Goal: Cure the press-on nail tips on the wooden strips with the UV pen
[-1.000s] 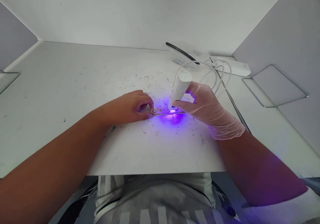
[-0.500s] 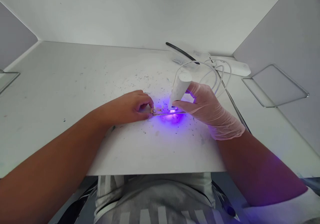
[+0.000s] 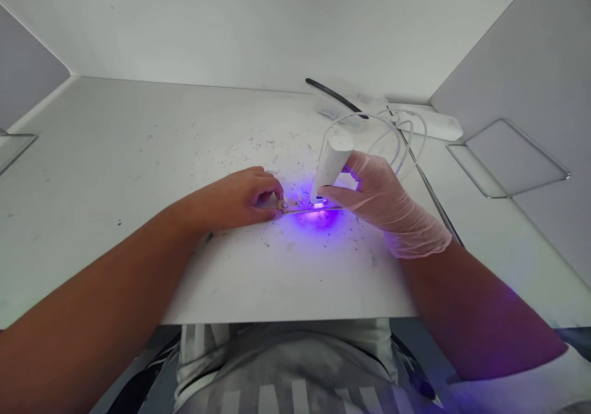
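In the head view my right hand (image 3: 376, 189), in a thin translucent glove, grips a white corded UV lamp (image 3: 333, 159). Its lower end points down and throws violet light on a narrow strip (image 3: 298, 211) lying on the table. Small pieces stand along the strip's top, but the glare blurs what they are. My bare left hand (image 3: 244, 199) pinches the strip's left end between thumb and fingers. The strip's right end is partly hidden by the lamp and my gloved fingers.
A white table (image 3: 115, 155) carries scattered dark flecks. At the back right lie a clear bag (image 3: 344, 109), a dark curved stick (image 3: 337, 97), looped white cable (image 3: 406, 149) and a white elongated device (image 3: 434, 123). A wire frame (image 3: 508, 159) stands by the right wall.
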